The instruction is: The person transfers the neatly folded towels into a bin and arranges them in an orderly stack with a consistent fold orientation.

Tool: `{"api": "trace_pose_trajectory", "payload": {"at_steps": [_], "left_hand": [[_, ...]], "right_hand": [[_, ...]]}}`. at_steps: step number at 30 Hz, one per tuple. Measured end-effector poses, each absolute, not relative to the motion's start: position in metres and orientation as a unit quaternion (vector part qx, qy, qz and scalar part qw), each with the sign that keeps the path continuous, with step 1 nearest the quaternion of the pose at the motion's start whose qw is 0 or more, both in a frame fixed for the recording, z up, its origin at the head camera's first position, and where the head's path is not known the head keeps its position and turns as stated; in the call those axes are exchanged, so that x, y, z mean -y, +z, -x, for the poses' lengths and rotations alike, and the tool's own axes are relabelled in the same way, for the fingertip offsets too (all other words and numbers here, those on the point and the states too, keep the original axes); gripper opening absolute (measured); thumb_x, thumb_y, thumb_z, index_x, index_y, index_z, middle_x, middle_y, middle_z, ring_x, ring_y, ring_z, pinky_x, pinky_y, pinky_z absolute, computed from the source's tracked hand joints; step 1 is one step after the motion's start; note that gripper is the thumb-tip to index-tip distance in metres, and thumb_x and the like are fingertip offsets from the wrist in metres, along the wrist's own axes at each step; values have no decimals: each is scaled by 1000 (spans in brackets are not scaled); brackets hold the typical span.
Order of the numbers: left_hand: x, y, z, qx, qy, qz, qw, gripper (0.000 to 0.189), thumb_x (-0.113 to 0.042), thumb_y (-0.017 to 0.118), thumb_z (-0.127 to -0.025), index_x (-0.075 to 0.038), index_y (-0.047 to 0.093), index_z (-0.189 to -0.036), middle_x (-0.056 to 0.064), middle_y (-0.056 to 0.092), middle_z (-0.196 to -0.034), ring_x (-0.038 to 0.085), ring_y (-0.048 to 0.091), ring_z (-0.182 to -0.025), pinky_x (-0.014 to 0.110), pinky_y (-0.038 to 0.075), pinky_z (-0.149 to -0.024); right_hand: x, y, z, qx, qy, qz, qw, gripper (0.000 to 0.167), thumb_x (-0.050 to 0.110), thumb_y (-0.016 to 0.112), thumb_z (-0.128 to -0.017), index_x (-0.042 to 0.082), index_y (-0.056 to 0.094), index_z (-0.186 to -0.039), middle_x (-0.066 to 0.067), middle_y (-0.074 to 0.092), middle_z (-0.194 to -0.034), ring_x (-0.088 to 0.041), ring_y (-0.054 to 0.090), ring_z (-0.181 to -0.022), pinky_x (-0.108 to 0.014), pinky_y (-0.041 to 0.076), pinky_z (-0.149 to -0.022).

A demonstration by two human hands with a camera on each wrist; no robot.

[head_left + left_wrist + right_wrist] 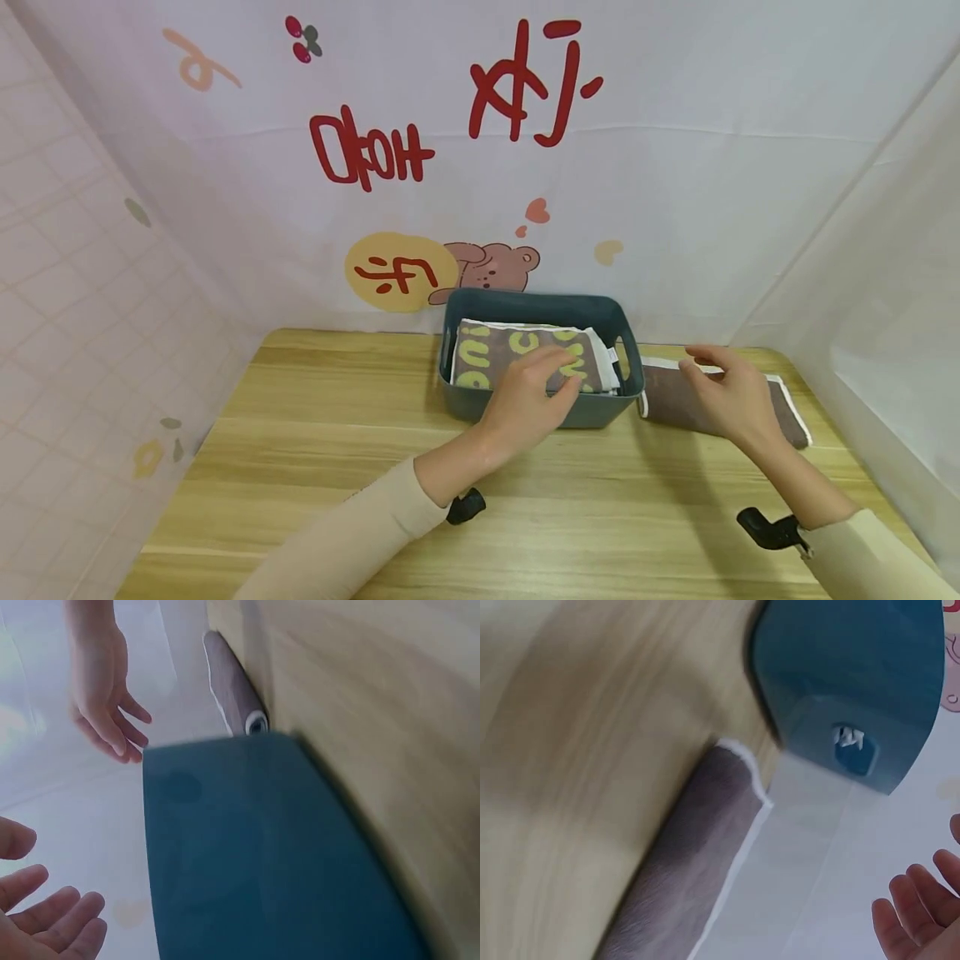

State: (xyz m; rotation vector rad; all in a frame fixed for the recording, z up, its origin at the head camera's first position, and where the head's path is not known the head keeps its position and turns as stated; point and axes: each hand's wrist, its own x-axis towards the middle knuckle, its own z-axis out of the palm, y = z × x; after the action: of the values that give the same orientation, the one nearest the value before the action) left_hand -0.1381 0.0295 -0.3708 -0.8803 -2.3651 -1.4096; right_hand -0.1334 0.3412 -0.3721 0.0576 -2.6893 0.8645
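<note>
A dark teal plastic basket (540,410) stands on the table against the back wall. Inside it lies a folded brown towel (480,358) with yellow-green letters and a white edge. My left hand (528,404) hovers over the basket's front rim, fingers loosely bent and nothing between them. To the right of the basket rests a folded brown towel (667,396) with white trim; its near end looks rolled in the left wrist view. Above this towel is my right hand (735,400), its fingers relaxed and holding nothing.
The wooden table (337,458) extends in front and to the left of the basket. A white printed cloth (675,192) hangs behind it, with more cloth on both sides. Black wrist mounts (768,529) sit on both forearms.
</note>
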Motion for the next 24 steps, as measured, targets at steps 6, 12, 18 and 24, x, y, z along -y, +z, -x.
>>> {"api": "trace_pose_trajectory", "payload": {"at_steps": [6, 12, 18, 24], "left_hand": [[-52, -379, 121, 805, -488, 318, 115, 31, -19, 72, -100, -6, 72, -128, 6, 66, -136, 17, 61, -129, 28, 50, -104], [-79, -391, 102, 808, -463, 349, 104, 35, -21, 70, -100, -8, 70, -133, 5, 64, -139, 14, 59, -131, 22, 46, -106], [-102, -402, 90, 837, -400, 369, 50, 42, -25, 65, -105, -16, 62, -146, 2, 55, -153, 16, 51, -141, 29, 44, -111], [-126, -403, 93, 868, -334, 366, -29, 53, -40, 57, -108, -26, 48, -158, -3, 38, -165, 19, 40, -149, 35, 38, -117]], "right_hand": [[-361, -378, 120, 942, 301, -6, 151, 43, 30, 66, -104, 0, 66, -135, -30, 69, -123, 9, 63, -85, -12, 46, -63], [-378, -386, 107, 948, 285, -1, 141, 45, 30, 63, -106, -3, 64, -137, -32, 67, -126, -32, 75, -95, -11, 44, -64], [-401, -402, 101, 954, 279, 14, 107, 53, 32, 59, -108, -8, 55, -143, -40, 59, -133, -60, 64, -108, -33, 56, -70], [-426, -415, 99, 964, 254, 24, 81, 58, 37, 55, -109, -9, 51, -144, -44, 52, -137, -67, 55, -112, -71, 49, -76]]}}
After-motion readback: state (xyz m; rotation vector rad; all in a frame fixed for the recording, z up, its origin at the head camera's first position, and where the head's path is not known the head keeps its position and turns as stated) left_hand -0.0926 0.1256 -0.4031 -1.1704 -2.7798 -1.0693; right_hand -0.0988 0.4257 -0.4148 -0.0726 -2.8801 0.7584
